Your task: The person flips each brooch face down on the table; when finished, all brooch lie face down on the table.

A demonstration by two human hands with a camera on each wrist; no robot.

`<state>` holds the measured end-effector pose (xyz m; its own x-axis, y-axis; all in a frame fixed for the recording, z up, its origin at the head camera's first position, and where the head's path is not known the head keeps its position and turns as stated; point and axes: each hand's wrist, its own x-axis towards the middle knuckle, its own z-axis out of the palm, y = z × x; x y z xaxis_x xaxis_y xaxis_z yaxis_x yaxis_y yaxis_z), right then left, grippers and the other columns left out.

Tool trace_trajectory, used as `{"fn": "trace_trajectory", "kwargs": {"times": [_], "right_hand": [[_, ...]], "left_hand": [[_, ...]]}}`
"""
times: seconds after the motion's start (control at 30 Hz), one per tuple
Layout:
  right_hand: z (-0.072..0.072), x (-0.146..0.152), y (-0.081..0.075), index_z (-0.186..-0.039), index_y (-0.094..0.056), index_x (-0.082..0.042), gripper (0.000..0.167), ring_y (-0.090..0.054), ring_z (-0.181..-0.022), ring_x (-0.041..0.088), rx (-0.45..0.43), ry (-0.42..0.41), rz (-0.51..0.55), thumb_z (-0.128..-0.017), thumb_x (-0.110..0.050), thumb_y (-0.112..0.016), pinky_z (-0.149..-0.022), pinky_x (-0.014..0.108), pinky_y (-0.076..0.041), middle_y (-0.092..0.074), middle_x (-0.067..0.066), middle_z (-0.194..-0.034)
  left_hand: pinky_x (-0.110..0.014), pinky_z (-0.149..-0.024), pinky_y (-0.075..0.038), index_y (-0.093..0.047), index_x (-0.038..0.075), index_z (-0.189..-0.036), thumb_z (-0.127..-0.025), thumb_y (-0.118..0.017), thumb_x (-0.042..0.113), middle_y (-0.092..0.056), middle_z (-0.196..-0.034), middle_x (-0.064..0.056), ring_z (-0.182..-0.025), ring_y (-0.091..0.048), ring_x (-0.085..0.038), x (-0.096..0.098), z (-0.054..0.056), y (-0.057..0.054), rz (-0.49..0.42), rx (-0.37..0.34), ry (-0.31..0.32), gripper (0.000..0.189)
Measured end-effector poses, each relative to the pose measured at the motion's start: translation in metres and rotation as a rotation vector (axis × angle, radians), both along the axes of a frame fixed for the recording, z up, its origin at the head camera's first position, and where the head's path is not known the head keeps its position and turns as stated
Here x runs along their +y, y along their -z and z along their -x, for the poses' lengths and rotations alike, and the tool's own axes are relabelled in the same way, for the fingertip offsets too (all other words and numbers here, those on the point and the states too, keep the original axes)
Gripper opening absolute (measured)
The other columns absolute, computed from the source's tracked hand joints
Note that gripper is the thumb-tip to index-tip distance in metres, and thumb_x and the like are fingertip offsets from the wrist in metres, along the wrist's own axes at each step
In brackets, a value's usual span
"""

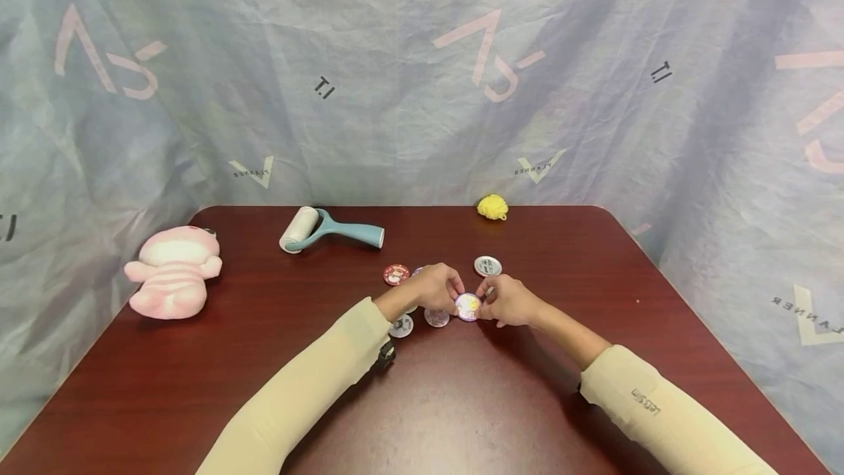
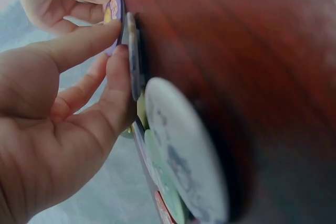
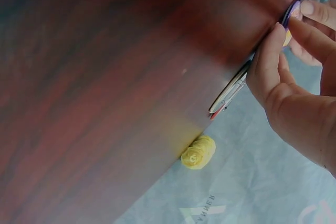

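Left hand [image 1: 437,286] and right hand [image 1: 511,302], grips narrow, pinch the round purple-rimmed badge [image 1: 468,306] between them; neither is nearer; the bench's [image 1: 422,405] far edge lies beyond.

Grey printed curtain [image 1: 402,86], glossy reddish-brown table [image 1: 422,402]

The left sleeve [image 1: 300,391] and right sleeve [image 1: 666,416] are pale cream, ending short of the bare left hand [image 1: 434,287] and right hand [image 1: 513,302]. Small dark lettering [image 1: 646,401], seemingly "Letssim", marks the right sleeve; a black device [image 1: 386,353] shows beneath the left cuff [image 1: 374,319].
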<state>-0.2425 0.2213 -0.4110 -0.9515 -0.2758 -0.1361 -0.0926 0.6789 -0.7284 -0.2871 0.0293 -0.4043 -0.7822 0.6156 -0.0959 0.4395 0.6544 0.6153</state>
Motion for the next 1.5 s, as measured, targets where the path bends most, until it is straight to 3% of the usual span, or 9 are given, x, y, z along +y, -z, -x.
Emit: {"fn": "trace_trajectory", "kwargs": {"times": [0.27, 0.33, 0.57, 1.0, 1.17, 1.3, 1.5], "right_hand": [[0.000, 0.003, 0.001, -0.098, -0.061, 0.004, 0.020, -0.062, -0.064, 0.016, -0.007, -0.027, 0.068, -0.083, 0.000, -0.073, -0.055, 0.034, -0.057, -0.067, 0.008, -0.075], [-0.001, 0.005, 0.001, -0.096, -0.062, 0.004, 0.015, -0.062, -0.063, 0.017, 0.013, -0.036, 0.074, -0.085, -0.001, -0.071, -0.054, 0.034, -0.057, -0.067, 0.008, -0.074], [-0.001, 0.009, -0.003, -0.091, -0.066, -0.001, 0.009, -0.062, -0.062, 0.019, 0.056, -0.005, 0.105, -0.086, -0.003, -0.073, -0.050, 0.033, -0.055, -0.069, 0.012, -0.077], [-0.001, 0.017, -0.006, -0.094, -0.066, -0.004, 0.007, -0.068, -0.065, 0.025, -0.009, -0.015, 0.133, -0.089, -0.008, -0.068, -0.047, 0.031, -0.051, -0.072, 0.013, -0.081], [-0.001, 0.019, -0.008, -0.099, -0.063, -0.001, 0.010, -0.070, -0.065, 0.025, -0.034, -0.014, 0.171, -0.092, -0.007, -0.064, -0.048, 0.032, -0.051, -0.074, 0.015, -0.085], [-0.001, 0.018, -0.008, -0.100, -0.062, 0.000, 0.010, -0.070, -0.066, 0.025, -0.039, -0.010, 0.185, -0.093, -0.006, -0.063, -0.047, 0.030, -0.050, -0.075, 0.015, -0.088], [-0.002, 0.016, -0.009, -0.099, -0.064, 0.001, 0.010, -0.069, -0.067, 0.024, -0.032, 0.016, 0.187, -0.090, -0.004, -0.062, -0.047, 0.030, -0.050, -0.075, 0.015, -0.091]], "left_hand": [[-0.023, -0.055, -0.053, -0.069, 0.000, -0.094, -0.075, -0.079, -0.003, -0.072, -0.081, -0.006, -0.059, -0.062, -0.009, -0.006, 0.001, 0.004, -0.162, -0.169, -0.023, 0.021], [-0.023, -0.053, -0.053, -0.070, 0.000, -0.092, -0.076, -0.079, -0.003, -0.071, -0.077, -0.004, -0.056, -0.062, -0.009, -0.005, 0.001, 0.005, -0.175, -0.181, -0.035, 0.019], [-0.021, -0.053, -0.051, -0.072, 0.003, -0.085, -0.079, -0.078, 0.002, -0.066, -0.068, 0.002, -0.053, -0.061, -0.009, -0.008, 0.000, 0.000, -0.179, -0.123, -0.055, 0.008], [-0.025, -0.055, -0.054, -0.070, -0.002, -0.092, -0.084, -0.073, 0.000, -0.065, -0.073, 0.000, -0.059, -0.058, -0.013, -0.010, 0.000, 0.002, -0.347, -0.250, -0.042, 0.008], [-0.023, -0.047, -0.048, -0.069, 0.003, -0.093, -0.086, -0.073, 0.003, -0.062, -0.069, -0.004, -0.058, -0.057, -0.011, -0.010, 0.000, 0.006, -0.386, -0.293, -0.076, 0.008], [-0.024, -0.047, -0.050, -0.068, 0.003, -0.094, -0.087, -0.072, 0.003, -0.065, -0.069, -0.007, -0.056, -0.061, -0.011, -0.010, -0.002, 0.007, -0.401, -0.339, -0.090, 0.008], [-0.025, -0.050, -0.050, -0.071, 0.001, -0.096, -0.086, -0.073, 0.003, -0.067, -0.071, -0.003, -0.061, -0.061, -0.010, -0.010, -0.002, 0.006, -0.384, -0.309, -0.090, 0.010]]}}
